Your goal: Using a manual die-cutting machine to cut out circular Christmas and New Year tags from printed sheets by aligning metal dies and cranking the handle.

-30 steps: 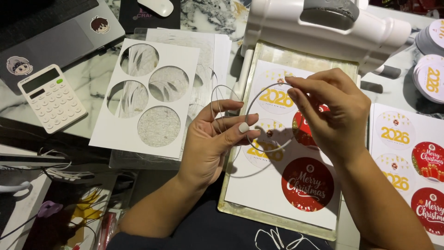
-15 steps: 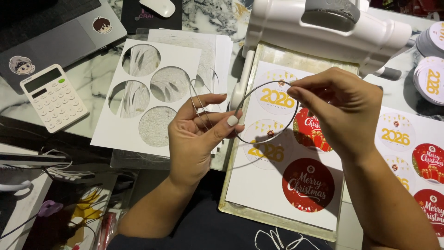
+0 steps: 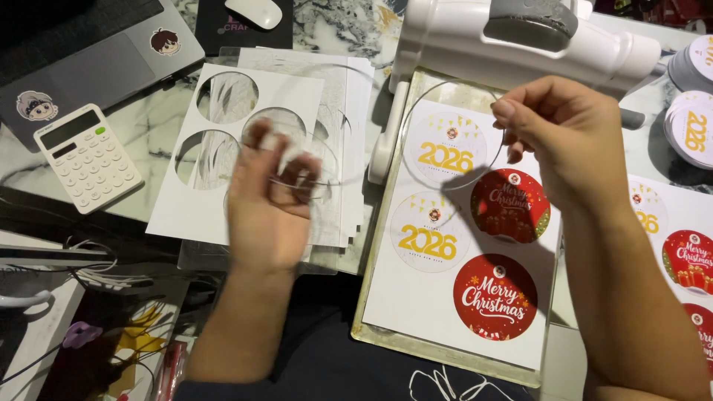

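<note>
My right hand (image 3: 564, 141) pinches a thin wire ring (image 3: 403, 134) and holds it over the upper yellow-printed circle (image 3: 445, 148) of a white sheet of round labels (image 3: 416, 312). The sheet lies on a clear plate (image 3: 445, 349) in front of a white die-cutting machine (image 3: 460, 37). My left hand (image 3: 264, 215) is blurred above a stack of white sheets with round holes (image 3: 186, 215). Its fingers are curled around what looks like a second thin ring (image 3: 316, 182). Red round labels (image 3: 494, 297) fill the sheet's lower right.
A white calculator (image 3: 88, 156) and a grey laptop with stickers (image 3: 89, 52) are at the left, a white mouse (image 3: 254, 11) at the top. Stacks of cut round labels (image 3: 691, 119) and another printed sheet (image 3: 683, 223) lie at the right. Cables (image 3: 89, 267) trail at lower left.
My hands have come apart. The left hand swung left over the holed sheets, apparently with one ring. The right hand stayed over the printed sheet with the other ring.
</note>
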